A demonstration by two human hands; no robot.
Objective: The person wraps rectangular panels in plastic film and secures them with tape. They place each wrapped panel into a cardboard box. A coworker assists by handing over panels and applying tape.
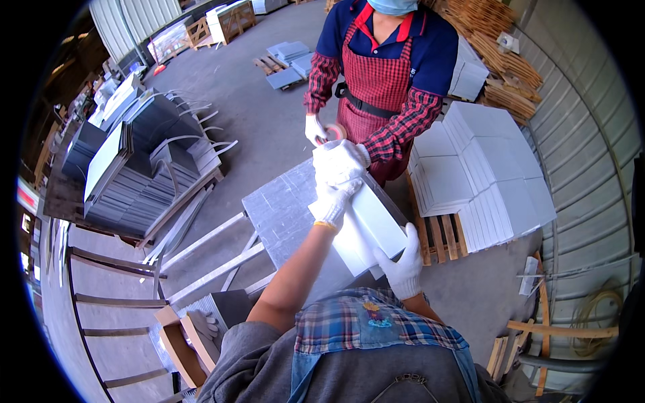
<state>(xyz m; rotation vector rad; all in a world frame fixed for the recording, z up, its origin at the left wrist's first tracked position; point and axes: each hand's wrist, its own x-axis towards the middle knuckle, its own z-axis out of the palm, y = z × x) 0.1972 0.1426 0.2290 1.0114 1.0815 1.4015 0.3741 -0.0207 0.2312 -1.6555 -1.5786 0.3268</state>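
A long white package [378, 221], a flat box or wrapped stack, lies on a grey slab-topped work table [275, 208]. My left hand [334, 199], in a white knit glove, closes over its far part, its fingers partly merging with a co-worker's white glove [339, 161]. My right hand [403, 265], also gloved, holds the package's near end between thumb and fingers. Loose white sheet [353, 248] spreads beside the package under my left arm. Opposite me, the co-worker's other gloved hand [314, 129] holds a roll of tape [334, 132] near the far end.
Grey panels [158, 171] are stacked on a pallet at left. White boxes [470, 168] stand piled on a wooden pallet at right. Metal rails [215, 269] reach leftward from the table. An open carton [180, 346] sits by my left elbow. Wood strips [561, 329] lie at lower right.
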